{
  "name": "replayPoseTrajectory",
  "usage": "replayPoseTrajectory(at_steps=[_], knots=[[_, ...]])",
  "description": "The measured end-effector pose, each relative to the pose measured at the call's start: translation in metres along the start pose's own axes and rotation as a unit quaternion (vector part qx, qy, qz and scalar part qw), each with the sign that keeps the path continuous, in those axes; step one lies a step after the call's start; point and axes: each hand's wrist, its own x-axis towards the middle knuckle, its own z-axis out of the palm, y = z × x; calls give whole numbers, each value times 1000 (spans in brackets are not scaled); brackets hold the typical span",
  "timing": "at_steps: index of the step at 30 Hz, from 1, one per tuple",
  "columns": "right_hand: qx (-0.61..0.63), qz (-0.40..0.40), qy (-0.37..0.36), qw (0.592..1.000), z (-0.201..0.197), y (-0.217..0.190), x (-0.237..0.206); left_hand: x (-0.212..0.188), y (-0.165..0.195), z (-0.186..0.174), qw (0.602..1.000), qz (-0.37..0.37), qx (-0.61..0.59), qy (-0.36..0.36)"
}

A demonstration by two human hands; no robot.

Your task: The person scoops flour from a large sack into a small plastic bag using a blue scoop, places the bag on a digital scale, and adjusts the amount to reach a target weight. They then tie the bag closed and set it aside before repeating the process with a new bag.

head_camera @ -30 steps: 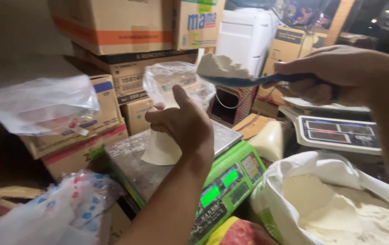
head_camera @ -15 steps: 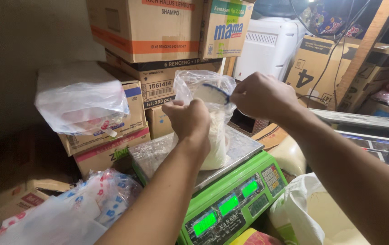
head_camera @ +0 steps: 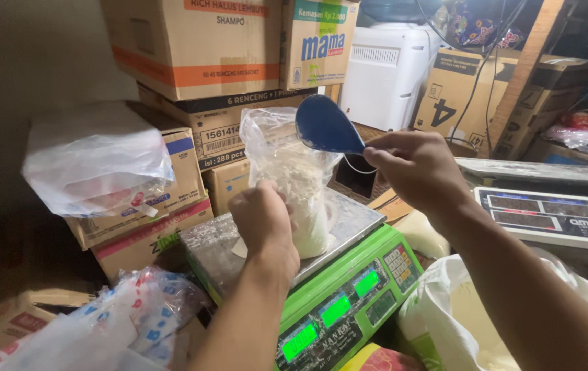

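Fingers of the right hand [head_camera: 414, 165] pinch a blue scoop [head_camera: 326, 127]; left hand [head_camera: 264, 220] fingers clutch the plastic bag [head_camera: 294, 185].

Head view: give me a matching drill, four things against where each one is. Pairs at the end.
Things:
1. blue scoop
2. clear bag of white powder
3. green scale
4. white sack

Places:
A. lower right, open, beside the scale
B. standing on the scale's metal pan
C. in the right hand, over the bag's mouth
D. under the bag, green displays lit

The left hand holds the bag's side.

Pairs: 1-C, 2-B, 3-D, 4-A
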Motion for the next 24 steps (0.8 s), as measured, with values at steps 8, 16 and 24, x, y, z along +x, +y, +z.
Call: replayPoseTrajectory(at_steps=[8,16,24], knots=[[356,203,33,912,-4,35,-66,-12,-8,-10,993,-105,58,-20],[385,333,30,860,-20,71,-133,-35,-41,-2,982,-152,95,-64],[307,419,143,842,-102,162,-174,-86,-86,20,949,-206,151,-188]])
